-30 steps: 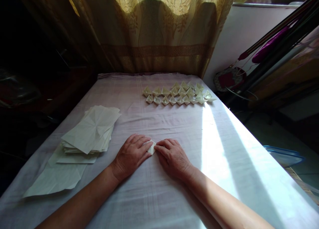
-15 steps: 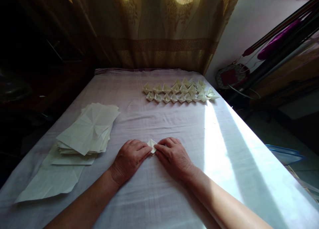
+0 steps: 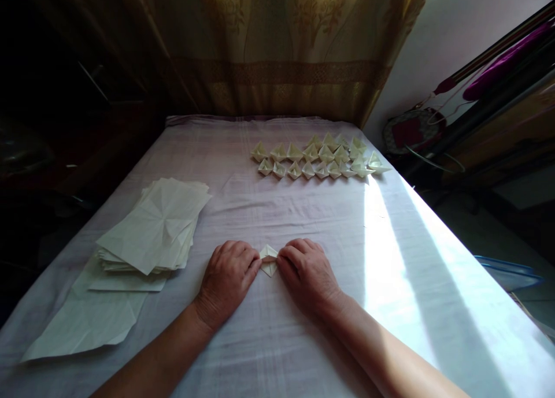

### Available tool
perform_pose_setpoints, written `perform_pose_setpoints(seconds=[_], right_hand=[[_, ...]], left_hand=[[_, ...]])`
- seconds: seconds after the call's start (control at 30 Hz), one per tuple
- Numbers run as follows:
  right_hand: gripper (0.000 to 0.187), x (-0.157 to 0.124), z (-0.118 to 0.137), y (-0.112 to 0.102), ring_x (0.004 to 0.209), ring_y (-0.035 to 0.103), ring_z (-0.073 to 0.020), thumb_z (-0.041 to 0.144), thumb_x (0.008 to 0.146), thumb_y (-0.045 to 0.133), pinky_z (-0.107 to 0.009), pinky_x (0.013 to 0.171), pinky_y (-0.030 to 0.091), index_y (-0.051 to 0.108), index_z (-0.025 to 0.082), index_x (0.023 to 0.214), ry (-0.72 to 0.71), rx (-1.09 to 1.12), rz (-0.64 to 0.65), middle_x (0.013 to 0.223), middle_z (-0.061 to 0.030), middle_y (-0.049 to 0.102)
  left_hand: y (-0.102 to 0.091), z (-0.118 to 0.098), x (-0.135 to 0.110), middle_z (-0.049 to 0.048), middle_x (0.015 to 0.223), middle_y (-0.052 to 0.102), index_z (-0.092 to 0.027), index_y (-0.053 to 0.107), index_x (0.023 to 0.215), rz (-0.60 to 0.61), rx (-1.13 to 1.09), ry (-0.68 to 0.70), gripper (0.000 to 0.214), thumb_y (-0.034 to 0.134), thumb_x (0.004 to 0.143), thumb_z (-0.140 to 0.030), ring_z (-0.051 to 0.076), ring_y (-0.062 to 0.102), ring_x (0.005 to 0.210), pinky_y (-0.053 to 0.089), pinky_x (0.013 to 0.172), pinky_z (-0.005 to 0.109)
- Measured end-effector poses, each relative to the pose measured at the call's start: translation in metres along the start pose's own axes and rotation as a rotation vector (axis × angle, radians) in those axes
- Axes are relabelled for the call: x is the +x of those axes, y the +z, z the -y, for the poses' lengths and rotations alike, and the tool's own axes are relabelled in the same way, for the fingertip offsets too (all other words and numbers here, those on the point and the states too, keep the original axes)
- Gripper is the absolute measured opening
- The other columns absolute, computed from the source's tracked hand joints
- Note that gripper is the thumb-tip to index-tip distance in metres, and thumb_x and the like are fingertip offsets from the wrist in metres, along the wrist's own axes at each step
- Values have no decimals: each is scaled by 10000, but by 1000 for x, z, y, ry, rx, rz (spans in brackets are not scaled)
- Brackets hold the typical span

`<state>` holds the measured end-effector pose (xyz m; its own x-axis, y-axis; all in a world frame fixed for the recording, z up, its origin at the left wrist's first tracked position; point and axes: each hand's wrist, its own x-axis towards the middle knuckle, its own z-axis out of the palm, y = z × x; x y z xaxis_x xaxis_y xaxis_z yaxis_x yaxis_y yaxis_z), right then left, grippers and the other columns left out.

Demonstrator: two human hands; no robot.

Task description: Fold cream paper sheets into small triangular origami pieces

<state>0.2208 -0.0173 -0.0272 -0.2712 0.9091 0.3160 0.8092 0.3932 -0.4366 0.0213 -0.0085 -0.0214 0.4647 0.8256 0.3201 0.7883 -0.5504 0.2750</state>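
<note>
Both hands (image 3: 229, 276) (image 3: 309, 269), backs upward, pinch the folded paper (image 3: 269, 268) between them.

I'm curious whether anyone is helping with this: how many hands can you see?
2. The left hand holds the left side of the small folded paper; the right hand holds its right side. No others are visible, though some could be hidden in the dark.

Folded paper (image 3: 269, 267), pale, diamond-shaped, creased across middle.
</note>
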Motion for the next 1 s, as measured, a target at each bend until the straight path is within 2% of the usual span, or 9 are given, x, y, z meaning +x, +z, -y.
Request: perform_pose_setpoints(seconds=[0.13, 0.47, 0.83, 1.0], right_hand=[[144, 4, 5, -1, 805, 544, -185, 223, 935, 560, -315, 752, 342, 638, 200, 816, 47, -46, 16, 838, -35, 633], [190, 6, 9, 3, 774, 515, -187, 254, 932, 565, -313, 721, 309, 600, 200, 753, 93, -158, -3, 783, -36, 598], [169, 8, 14, 6, 775, 500, -206, 240, 911, 571, -335, 699, 284, 585, 202, 747, 135, -209, 11, 779, -43, 590], [177, 9, 15, 9, 765, 487, -211, 227, 909, 557, -343, 685, 275, 569, 209, 733, 147, -256, 4, 774, -45, 583]], left_hand=[[0, -3, 2, 33, 877, 629, -211, 594, 836, -1, 3, -51, 145, 519, 953, -249, 215, 541, 859, 413, 795, 366], [1, -5, 3, 66, 1051, 650, -207, 591, 826, -20, -44, -113, 130, 543, 937, -253, 246, 562, 1002, 438, 861, 410], [4, -7, 7, 73, 1029, 650, -199, 575, 785, -26, 26, -119, 182, 528, 950, -260, 248, 553, 973, 447, 844, 418], [5, -6, 11, 76, 1010, 646, -195, 577, 772, 8, 48, -120, 171, 549, 932, -247, 251, 547, 942, 448, 819, 420]])
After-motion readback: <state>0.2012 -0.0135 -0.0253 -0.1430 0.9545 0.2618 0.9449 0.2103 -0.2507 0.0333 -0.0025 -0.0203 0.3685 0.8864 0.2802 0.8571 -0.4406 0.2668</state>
